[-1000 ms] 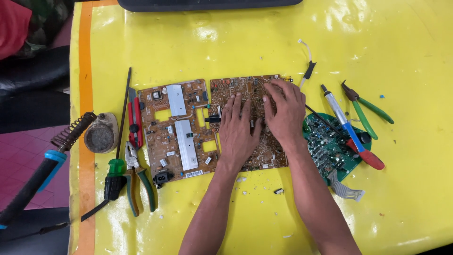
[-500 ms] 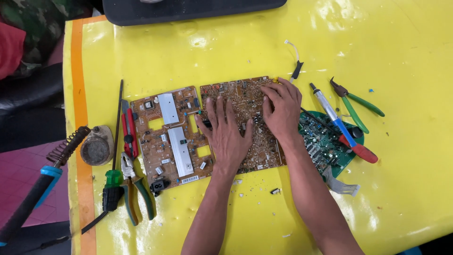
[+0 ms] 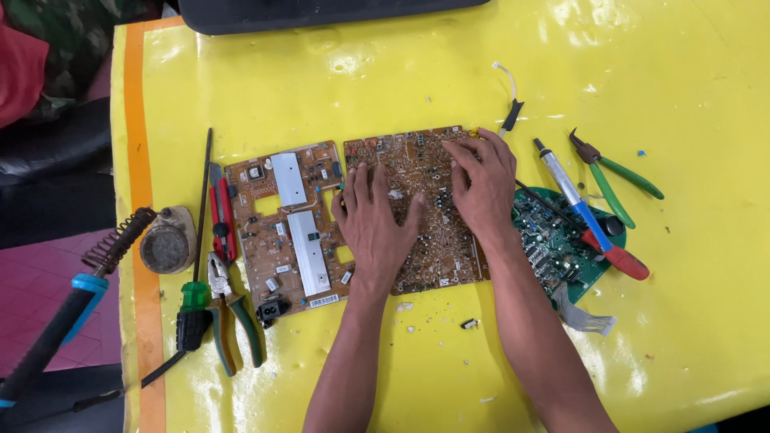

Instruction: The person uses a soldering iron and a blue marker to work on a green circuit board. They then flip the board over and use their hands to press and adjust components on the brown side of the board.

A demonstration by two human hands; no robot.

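left hand [image 3: 375, 218]: slid slightly down-left on brown circuit board [image 3: 417, 208]; right hand [image 3: 481, 186]: shifted slightly, staying flat

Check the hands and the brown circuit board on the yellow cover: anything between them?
Nothing visible. Left hand and right hand both lie flat, palms down, directly on the brown circuit board. The second brown board sits to the left, the green board to the right, neither under the hands.
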